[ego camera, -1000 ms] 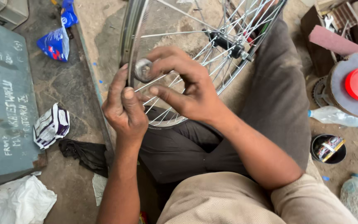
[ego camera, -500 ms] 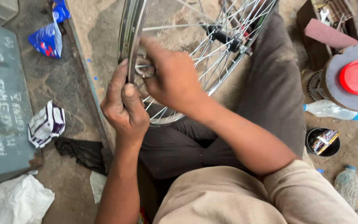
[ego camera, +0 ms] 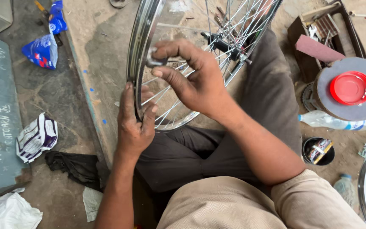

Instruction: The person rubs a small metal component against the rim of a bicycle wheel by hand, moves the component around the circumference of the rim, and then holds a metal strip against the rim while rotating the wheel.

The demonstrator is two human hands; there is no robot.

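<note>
Chrome wheel rim [ego camera: 133,63] stands upright over the person's lap, spokes fanning to the hub [ego camera: 225,44] at two o'clock; the left hand [ego camera: 134,123] clasps the rim's lower edge at seven o'clock. Right hand [ego camera: 191,78] pinches a small metal tool [ego camera: 151,57] against the rim's inside at ten o'clock; a red-lidded drum [ego camera: 350,89] stands at three o'clock.

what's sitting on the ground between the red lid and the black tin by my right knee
A clear plastic bottle lies on its side between the red lid and the black tin, as the head view shows.
</note>
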